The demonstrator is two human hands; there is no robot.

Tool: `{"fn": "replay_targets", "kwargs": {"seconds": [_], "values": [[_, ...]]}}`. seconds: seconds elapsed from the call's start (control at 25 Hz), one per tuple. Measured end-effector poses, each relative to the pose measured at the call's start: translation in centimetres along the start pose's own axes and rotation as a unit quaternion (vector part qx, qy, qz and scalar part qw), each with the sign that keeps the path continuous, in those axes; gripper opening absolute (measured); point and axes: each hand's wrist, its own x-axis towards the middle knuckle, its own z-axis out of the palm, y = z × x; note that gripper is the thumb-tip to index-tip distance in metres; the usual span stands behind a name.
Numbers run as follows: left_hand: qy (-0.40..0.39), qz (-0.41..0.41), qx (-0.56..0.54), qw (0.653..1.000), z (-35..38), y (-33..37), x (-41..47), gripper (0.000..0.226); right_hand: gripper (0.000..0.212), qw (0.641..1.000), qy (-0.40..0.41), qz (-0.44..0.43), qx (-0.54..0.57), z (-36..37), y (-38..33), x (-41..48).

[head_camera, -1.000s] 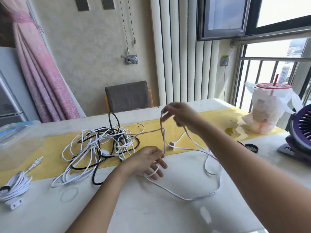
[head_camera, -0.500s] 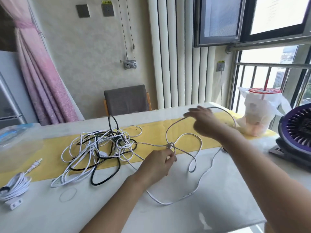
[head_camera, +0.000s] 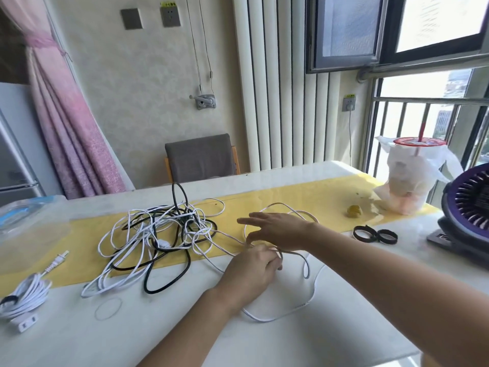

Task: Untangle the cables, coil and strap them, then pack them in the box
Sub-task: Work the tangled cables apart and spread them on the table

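A tangle of white and black cables (head_camera: 161, 234) lies on the yellow runner (head_camera: 277, 200) at mid-table. One white cable (head_camera: 307, 300) runs out of it in loose loops toward the front. My left hand (head_camera: 254, 271) grips that white cable with curled fingers at the runner's front edge. My right hand (head_camera: 275, 229) hovers just behind it, fingers spread and straight over the cable's loops, holding nothing. A coiled, strapped white cable (head_camera: 26, 295) with its plug lies at the left edge. Two black straps (head_camera: 375, 235) lie to the right.
A clear plastic box (head_camera: 29, 218) sits at the far left. A bagged drink cup (head_camera: 412, 181) and a purple fan (head_camera: 468, 215) stand at the right. A small yellow object (head_camera: 354, 210) rests on the runner. A chair (head_camera: 201, 157) stands behind the table (head_camera: 158, 340).
My right hand let go of the raised cable loop and came down and left, close above my left hand. The loops dropped onto the table. My left hand kept its grip.
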Motion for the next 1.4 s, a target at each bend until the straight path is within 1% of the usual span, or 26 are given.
{"fn": "replay_targets", "kwargs": {"seconds": [0.08, 0.12, 0.2, 0.28, 0.32, 0.36, 0.44, 0.52, 0.56, 0.6, 0.64, 0.72, 0.8, 0.84, 0.88, 0.92, 0.96, 1.0, 1.04, 1.12, 1.2, 1.24, 1.28, 1.32, 1.36, 1.4], "values": [[-0.014, -0.020, -0.011, 1.000, 0.2, -0.1, -0.1, 0.031, 0.045, 0.989, 0.062, 0.078, 0.114, -0.7, -0.5, -0.1], [-0.023, -0.023, -0.001, 0.999, 0.3, -0.2, -0.1, 0.028, 0.035, 0.970, 0.103, 0.125, 0.181, -1.3, -0.9, 0.0], [-0.033, -0.014, 0.014, 0.999, 0.6, -0.1, -0.3, 0.024, 0.015, 0.941, 0.083, 0.189, 0.267, -1.9, -1.3, 0.6], [-0.037, 0.000, 0.007, 0.999, 0.7, -0.2, -0.3, 0.024, 0.021, 0.950, -0.030, 0.211, 0.227, -1.5, -1.9, 1.3], [-0.036, 0.002, 0.002, 0.999, 0.7, -0.1, -0.4, 0.024, 0.017, 0.950, -0.071, 0.224, 0.205, -1.2, -2.2, 1.6], [-0.033, 0.001, 0.000, 0.999, 0.8, -0.2, -0.5, 0.024, 0.012, 0.949, -0.081, 0.237, 0.189, -1.0, -2.5, 1.7], [-0.029, 0.000, 0.009, 1.000, 0.9, -0.2, -0.6, 0.025, 0.017, 0.943, -0.073, 0.264, 0.190, -1.2, -2.4, 1.8], [-0.024, -0.012, 0.032, 0.999, 0.6, -0.3, -0.6, 0.032, 0.017, 0.924, -0.046, 0.291, 0.243, -1.6, -1.8, 1.7], [-0.015, -0.018, 0.045, 0.999, 0.4, -0.5, -0.7, 0.039, 0.015, 0.895, -0.009, 0.317, 0.314, -2.0, -1.4, 1.6], [-0.001, -0.026, 0.063, 0.998, 0.2, -0.8, -0.6, 0.046, 0.011, 0.844, 0.052, 0.340, 0.411, -2.7, -0.9, 1.3], [0.010, -0.036, 0.089, 0.995, -0.1, -1.2, -0.5, 0.048, 0.009, 0.774, 0.130, 0.365, 0.500, -3.7, -0.4, 1.1], [0.003, -0.076, 0.165, 0.983, -1.0, -1.9, -0.3, 0.040, 0.017, 0.632, 0.270, 0.380, 0.619, -6.3, 1.4, 0.6], [0.007, -0.159, 0.232, 0.960, -2.4, -2.9, -0.1, 0.029, 0.024, 0.482, 0.357, 0.357, 0.716, -9.3, 3.6, -0.2], [0.024, -0.218, 0.251, 0.943, -3.5, -3.7, -0.1, 0.026, 0.026, 0.457, 0.380, 0.374, 0.712, -10.6, 4.9, -0.9], [0.046, -0.279, 0.256, 0.924, -4.7, -4.7, -0.3, 0.024, 0.027, 0.500, 0.381, 0.412, 0.660, -11.3, 6.4, -1.7], [0.063, -0.329, 0.248, 0.909, -5.8, -5.6, -0.6, 0.023, 0.027, 0.586, 0.348, 0.460, 0.569, -11.4, 7.6, -2.5], [0.076, -0.356, 0.236, 0.901, -6.6, -6.2, -1.0, 0.022, 0.024, 0.681, 0.280, 0.507, 0.448, -10.9, 8.6, -3.3], [0.086, -0.357, 0.223, 0.903, -6.9, -6.6, -1.1, 0.021, 0.018, 0.747, 0.199, 0.543, 0.327, -10.0, 9.0, -4.1], [0.092, -0.332, 0.204, 0.916, -6.8, -6.6, -1.1, 0.021, 0.014, 0.783, 0.113, 0.568, 0.226, -8.7, 8.9, -4.7], [0.080, -0.246, 0.153, 0.954, -5.8, -5.8, -0.8, 0.025, 0.029, 0.799, -0.024, 0.592, 0.107, -5.2, 7.3, -5.1], [0.048, -0.175, 0.133, 0.974, -4.6, -4.6, -0.5, 0.034, 0.041, 0.838, -0.056, 0.542, 0.041, -2.3, 4.9, -4.0], [0.033, -0.152, 0.133, 0.979, -4.1, -4.2, -0.4, 0.038, 0.045, 0.873, -0.028, 0.485, 0.048, -1.6, 3.7, -3.0], [0.019, -0.134, 0.140, 0.981, -3.7, -4.0, -0.3, 0.040, 0.047, 0.898, 0.018, 0.426, 0.107, -0.9, 2.9, -1.7], [0.006, -0.119, 0.150, 0.981, -3.3, -3.9, -0.4, 0.041, 0.043, 0.908, 0.047, 0.372, 0.187, -0.9, 1.8, -0.5], [-0.005, -0.105, 0.161, 0.981, -3.0, -3.8, -0.4, 0.040, 0.033, 0.910, 0.020, 0.339, 0.237, -1.2, 0.7, 0.6], [-0.012, -0.094, 0.169, 0.981, -2.7, -3.7, -0.6, 0.038, 0.033, 0.911, -0.049, 0.315, 0.262, -1.5, -0.3, 1.5]]}}
